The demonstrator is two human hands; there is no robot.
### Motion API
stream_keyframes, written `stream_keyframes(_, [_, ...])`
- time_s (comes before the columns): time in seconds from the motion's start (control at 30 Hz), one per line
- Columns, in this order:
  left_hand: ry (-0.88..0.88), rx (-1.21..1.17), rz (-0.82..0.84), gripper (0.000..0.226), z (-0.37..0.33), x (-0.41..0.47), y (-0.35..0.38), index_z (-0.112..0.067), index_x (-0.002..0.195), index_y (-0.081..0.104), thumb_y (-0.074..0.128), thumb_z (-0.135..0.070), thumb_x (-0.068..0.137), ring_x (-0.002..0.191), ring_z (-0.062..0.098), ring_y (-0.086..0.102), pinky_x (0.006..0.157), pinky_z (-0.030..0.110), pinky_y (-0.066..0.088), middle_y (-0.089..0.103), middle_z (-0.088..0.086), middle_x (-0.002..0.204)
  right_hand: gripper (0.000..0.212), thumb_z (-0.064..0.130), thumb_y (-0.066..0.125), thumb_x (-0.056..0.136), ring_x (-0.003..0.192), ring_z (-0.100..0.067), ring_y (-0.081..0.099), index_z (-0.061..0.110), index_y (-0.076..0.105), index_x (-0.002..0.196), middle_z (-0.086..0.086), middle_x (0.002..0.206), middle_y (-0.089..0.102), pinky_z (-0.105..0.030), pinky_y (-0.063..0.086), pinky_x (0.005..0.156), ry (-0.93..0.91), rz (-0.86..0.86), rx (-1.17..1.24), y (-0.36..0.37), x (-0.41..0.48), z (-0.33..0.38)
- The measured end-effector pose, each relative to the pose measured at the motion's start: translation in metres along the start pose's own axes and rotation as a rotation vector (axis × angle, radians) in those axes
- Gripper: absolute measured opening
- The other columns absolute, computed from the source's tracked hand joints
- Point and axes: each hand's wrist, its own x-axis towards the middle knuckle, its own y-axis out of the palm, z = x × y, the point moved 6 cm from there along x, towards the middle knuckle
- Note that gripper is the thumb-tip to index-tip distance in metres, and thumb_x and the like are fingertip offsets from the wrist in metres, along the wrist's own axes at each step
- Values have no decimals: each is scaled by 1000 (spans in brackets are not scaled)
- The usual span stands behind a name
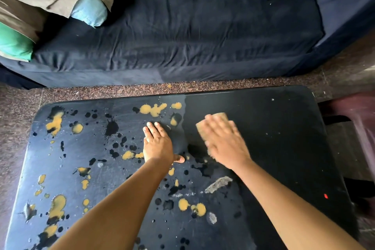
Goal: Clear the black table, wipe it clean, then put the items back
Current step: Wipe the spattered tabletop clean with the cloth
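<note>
Clearing seemed done and wiping was in progress: the right hand point(225, 144) pressed with straight fingers on a tan cloth point(220, 116) near the middle of the black table point(284, 148), the left hand point(157, 142) lay flat beside it, and the spotted left part and returning items seemed to remain.

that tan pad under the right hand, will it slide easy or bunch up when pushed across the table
The tan pad probably slides easily: it lies flat under the right hand on the smooth black table. It looks thin and soft, so likely light and floppy if lifted. Blur hides whether it is cloth or sponge.
</note>
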Motion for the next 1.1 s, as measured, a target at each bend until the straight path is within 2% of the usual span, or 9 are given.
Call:
stream_keyframes(0.13, [8,11,4,143,-2,1,-1,9,142,-20,73,-65,61,144,41,-8,119,41,12,-14,30,153,64,37,48,91,146,-26,11,22,25,149,-3,158,19,-53,17,113,542,-113,79,-6,-5,-15])
stream_keyframes(0.2, [5,0,1,144,-1,1,-1,9,142,-20,73,-64,61,144,41,-8,119,41,11,-14,30,153,65,36,49,90,145,-27,14,22,25,148,-4,157,20,-52,14,113,450,-145,134,-4,4,24])
stream_keyframes(0.37, [13,16,-9,144,-1,-1,-2,8,143,-18,73,-65,60,144,42,-7,118,43,10,-13,31,153,61,42,36,90,146,-19,14,31,22,148,6,157,20,-53,19,114,-271,-31,-79,4,-11,31])
stream_keyframes(0.47, [11,48,-8,144,-2,1,-2,9,143,-17,72,-66,60,144,44,-5,118,44,12,-11,33,153,62,36,41,87,145,-21,14,28,29,147,4,156,25,-57,28,110,195,-81,6,-1,-27,-31])
stream_keyframes(0.57, [-1,51,-4,145,-2,2,-2,9,144,-16,73,-66,58,144,44,-4,118,43,12,-10,33,153,62,36,45,88,144,-26,17,24,31,147,-3,156,26,-53,18,113,539,-147,77,-1,-29,-9])
stream_keyframes(0.8, [-1,14,-21,145,0,1,-1,7,144,-16,75,-65,58,144,42,-6,117,43,11,-12,31,153,61,39,33,88,146,-18,13,32,22,148,6,157,20,-51,18,116,-273,-17,-36,10,-28,30])
stream_keyframes(0.9, [7,17,-25,145,-1,3,-2,7,144,-16,75,-65,58,144,42,-5,117,43,12,-11,31,153,62,37,32,86,146,-19,13,30,26,148,6,157,21,-55,27,112,122,-69,22,6,-40,-20])
stream_keyframes(1.0, [7,16,-26,145,0,3,-1,7,145,-16,75,-65,58,144,42,-5,117,43,12,-10,30,154,63,36,40,89,146,-24,12,25,24,149,-1,158,19,-52,17,115,539,-129,120,4,-41,4])
stream_keyframes(1.1, [7,4,-40,144,1,2,0,6,145,-16,75,-64,59,145,41,-5,117,42,11,-11,30,154,61,33,43,89,145,-24,19,25,29,147,-2,156,24,-53,22,114,256,-132,184,6,-40,71])
